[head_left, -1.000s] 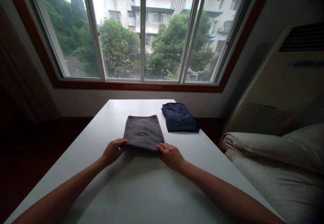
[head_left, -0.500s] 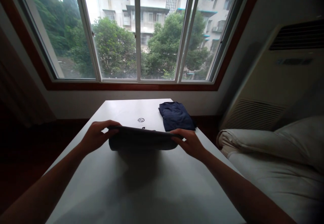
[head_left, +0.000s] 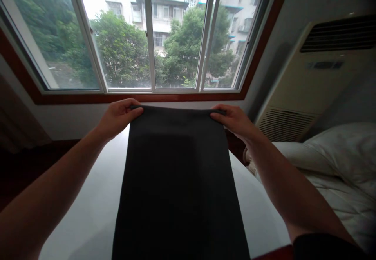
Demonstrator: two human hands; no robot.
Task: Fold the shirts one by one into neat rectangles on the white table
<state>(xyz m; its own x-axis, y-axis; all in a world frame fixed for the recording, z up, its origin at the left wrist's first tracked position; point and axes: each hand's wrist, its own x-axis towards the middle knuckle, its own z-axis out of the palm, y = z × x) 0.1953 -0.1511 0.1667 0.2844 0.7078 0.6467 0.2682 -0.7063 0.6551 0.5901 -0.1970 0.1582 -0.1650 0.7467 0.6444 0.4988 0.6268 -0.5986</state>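
Note:
A long dark grey cloth [head_left: 179,181], its kind of garment not plain, hangs stretched between my hands and runs down past the bottom of the picture. My left hand [head_left: 120,117] pinches its upper left corner between thumb and fingers. At the upper right corner my right hand [head_left: 232,117] has the same kind of pinch. The upper edge is taut and held above the white table [head_left: 102,181]. Behind the cloth, the far part of the table is hidden, and the folded navy cloth seen earlier is out of sight.
A pale padded sofa [head_left: 337,162] stands along the right side. Behind it is a cream floor-standing air conditioner [head_left: 284,95]. A wide window with a red-brown frame [head_left: 176,97] fills the far wall, and a curtain [head_left: 20,119] hangs at the left.
Both hands have risen and spread slightly apart with the dark cloth. It was bunched low over the table and now hangs out at length. The view has shifted a little.

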